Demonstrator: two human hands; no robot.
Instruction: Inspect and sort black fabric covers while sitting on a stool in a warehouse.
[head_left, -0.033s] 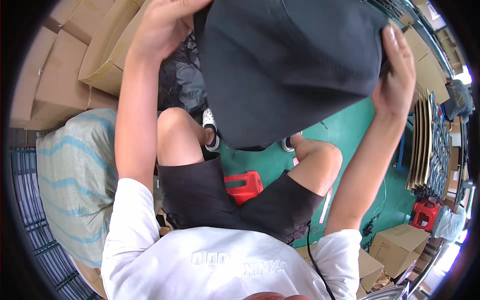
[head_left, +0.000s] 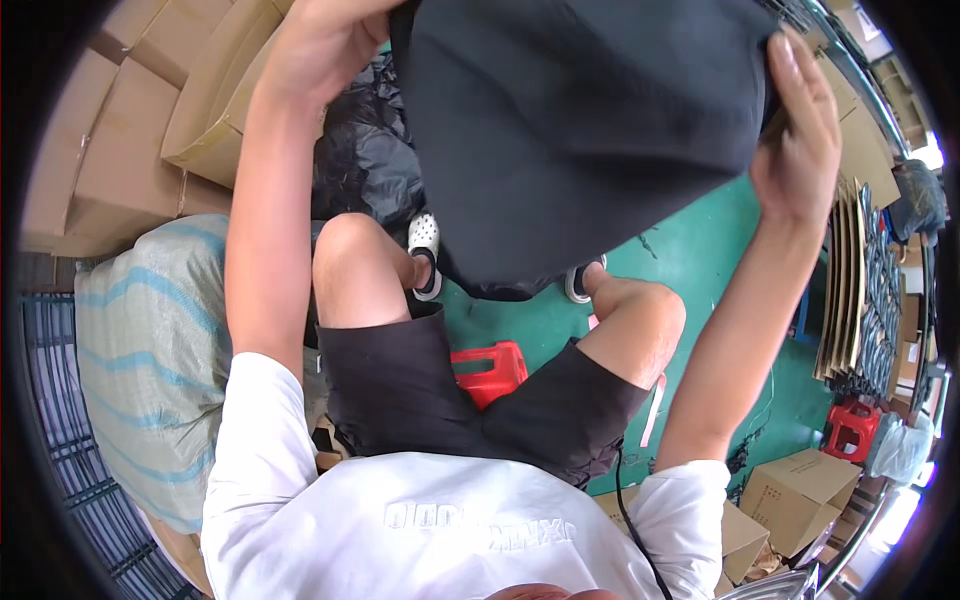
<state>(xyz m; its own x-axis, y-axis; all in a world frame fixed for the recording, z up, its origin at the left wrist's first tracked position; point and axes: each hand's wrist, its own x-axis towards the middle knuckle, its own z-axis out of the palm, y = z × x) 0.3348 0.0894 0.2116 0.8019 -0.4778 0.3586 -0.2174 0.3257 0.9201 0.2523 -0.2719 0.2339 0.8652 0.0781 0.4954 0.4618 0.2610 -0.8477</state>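
Observation:
A large piece of black fabric (head_left: 570,150) hangs stretched between my raised hands, its lower edge dipping to a rounded corner in front of my knees. At its upper left edge, my left hand (head_left: 335,40) is closed on the cloth, with the fingertips partly cut off by the picture's top. My right hand (head_left: 800,130) grips the right edge, thumb on the near side and the other fingers mostly behind. What kind of fabric item it is, I cannot make out.
Cardboard boxes (head_left: 120,140) are stacked at the left, above a striped woven sack (head_left: 150,370). Black plastic bags (head_left: 370,160) lie beyond my left knee. A red stool (head_left: 490,370) shows between my legs. Flat cardboard sheets (head_left: 845,290) and another red stool (head_left: 850,428) stand at the right.
Both hands have moved slightly up and a little apart, keeping hold of the black fabric. The cloth looks a bit smoother and more spread.

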